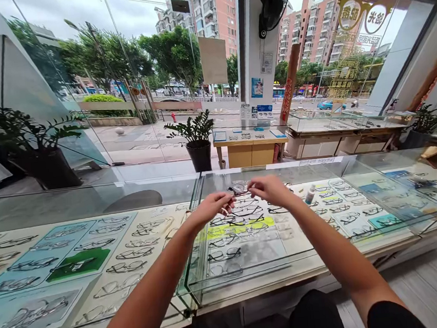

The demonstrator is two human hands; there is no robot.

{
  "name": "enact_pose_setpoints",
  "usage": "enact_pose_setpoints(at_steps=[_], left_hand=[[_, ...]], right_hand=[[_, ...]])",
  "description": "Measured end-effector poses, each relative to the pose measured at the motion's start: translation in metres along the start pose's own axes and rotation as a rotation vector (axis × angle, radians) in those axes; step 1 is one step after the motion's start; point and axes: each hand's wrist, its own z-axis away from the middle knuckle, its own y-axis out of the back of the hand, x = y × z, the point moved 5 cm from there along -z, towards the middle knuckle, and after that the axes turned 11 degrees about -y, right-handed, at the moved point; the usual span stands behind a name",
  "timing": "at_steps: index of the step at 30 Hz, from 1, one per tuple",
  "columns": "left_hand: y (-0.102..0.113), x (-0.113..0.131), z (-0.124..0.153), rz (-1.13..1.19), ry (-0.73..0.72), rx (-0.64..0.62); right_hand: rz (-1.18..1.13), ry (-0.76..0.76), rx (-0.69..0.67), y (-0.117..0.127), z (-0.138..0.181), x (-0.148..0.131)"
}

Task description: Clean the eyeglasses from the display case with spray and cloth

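Observation:
Above the glass display counter (247, 264), a pair of eyeglasses (238, 190) with a dark frame is between my two hands. My right hand (270, 189) pinches its right end with thumb and forefinger. Curled fingers of my left hand (215, 206) are closed at its left end, where the exact contact is too small to see well. Beneath my hands, rows of eyeglasses (224, 254) lie inside the case, several on a yellow strip (213, 232). To the right of my right hand stands a small bottle (310, 195).
Another glass case (166, 303) with eyeglasses on blue and green trays adjoins at left. Across the counter are a potted plant (199, 155), a wooden cabinet (251, 154) and a round stool seat (133, 200). A black fan (275, 1) hangs on the pillar.

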Motion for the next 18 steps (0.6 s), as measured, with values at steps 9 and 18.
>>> enact_pose_setpoints(at_steps=[9, 18], left_hand=[[0.011, -0.049, -0.028, 0.475, 0.019, 0.092], [0.031, -0.062, -0.032, 0.212, -0.118, 0.373]], right_hand=[[-0.021, 0.152, 0.098, -0.056, -0.041, -0.015], [-0.889, -0.046, 0.127, -0.104, -0.059, 0.028]])
